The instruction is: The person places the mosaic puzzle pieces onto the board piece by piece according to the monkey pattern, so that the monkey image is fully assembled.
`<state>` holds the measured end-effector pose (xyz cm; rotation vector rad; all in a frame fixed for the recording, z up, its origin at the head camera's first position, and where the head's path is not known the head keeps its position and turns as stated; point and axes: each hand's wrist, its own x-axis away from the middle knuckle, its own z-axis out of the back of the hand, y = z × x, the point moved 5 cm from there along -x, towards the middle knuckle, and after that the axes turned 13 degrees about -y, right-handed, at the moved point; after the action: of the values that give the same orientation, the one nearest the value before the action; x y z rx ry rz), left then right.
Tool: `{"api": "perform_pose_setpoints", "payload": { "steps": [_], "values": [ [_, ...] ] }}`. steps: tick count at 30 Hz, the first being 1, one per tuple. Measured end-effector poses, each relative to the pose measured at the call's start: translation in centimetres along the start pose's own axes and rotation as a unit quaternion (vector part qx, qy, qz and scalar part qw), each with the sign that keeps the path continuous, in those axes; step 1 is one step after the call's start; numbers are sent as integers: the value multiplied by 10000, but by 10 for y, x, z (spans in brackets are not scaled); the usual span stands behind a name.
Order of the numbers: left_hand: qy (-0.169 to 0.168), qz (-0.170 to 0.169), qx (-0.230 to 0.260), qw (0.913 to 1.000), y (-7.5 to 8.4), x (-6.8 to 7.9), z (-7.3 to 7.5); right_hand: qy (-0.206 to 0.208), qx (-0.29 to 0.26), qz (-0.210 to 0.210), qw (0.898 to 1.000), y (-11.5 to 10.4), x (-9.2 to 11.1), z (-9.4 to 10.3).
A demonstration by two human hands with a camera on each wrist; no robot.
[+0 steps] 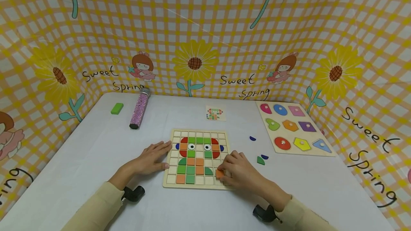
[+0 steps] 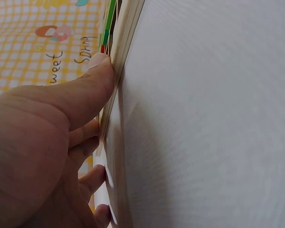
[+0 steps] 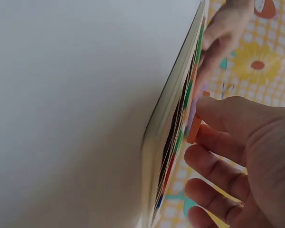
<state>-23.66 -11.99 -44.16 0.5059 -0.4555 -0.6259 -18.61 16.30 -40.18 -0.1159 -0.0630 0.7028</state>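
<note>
A wooden grid board lies flat on the white table, with coloured tiles making a figure with two eye tiles. My left hand rests at the board's left edge, fingers extended, thumb and fingertips touching the rim, as the left wrist view also shows. Above the lower right cells, my right hand pinches an orange square tile between thumb and index finger. In the right wrist view the tile is tilted just off the board's surface. Left of that tile, a green quarter-round tile sits in the grid.
Right of the board lie a green quarter-round piece and two dark blue half-round pieces. A pattern card lies behind it. Farther off are a shape puzzle, a glittery pink microphone and a green block.
</note>
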Motion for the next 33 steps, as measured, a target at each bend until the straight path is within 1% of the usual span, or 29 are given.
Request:
{"api": "perform_pose_setpoints", "payload": {
  "steps": [5,8,12,16,19,25,33],
  "values": [
    [-16,38,6,10000,0,0,0,90,16,448,9990,-18,-12,-2],
    [-6,41,-9,10000,1,-1,1,74,100,599,9981,-27,-17,-4],
    [-10,39,-23,10000,1,-1,0,-38,189,593,9981,-36,-22,-8],
    [-27,41,-2,10000,1,-1,0,-211,164,525,9983,-41,-26,-10],
    [-31,42,10,10000,1,-1,0,-211,195,570,9980,-44,-28,-11],
    [-16,42,-15,10000,1,-1,0,-27,371,614,9974,-48,-30,-11],
    [-28,2,-10,10000,2,0,1,109,518,640,9965,-50,-29,-11]
  ]
}}
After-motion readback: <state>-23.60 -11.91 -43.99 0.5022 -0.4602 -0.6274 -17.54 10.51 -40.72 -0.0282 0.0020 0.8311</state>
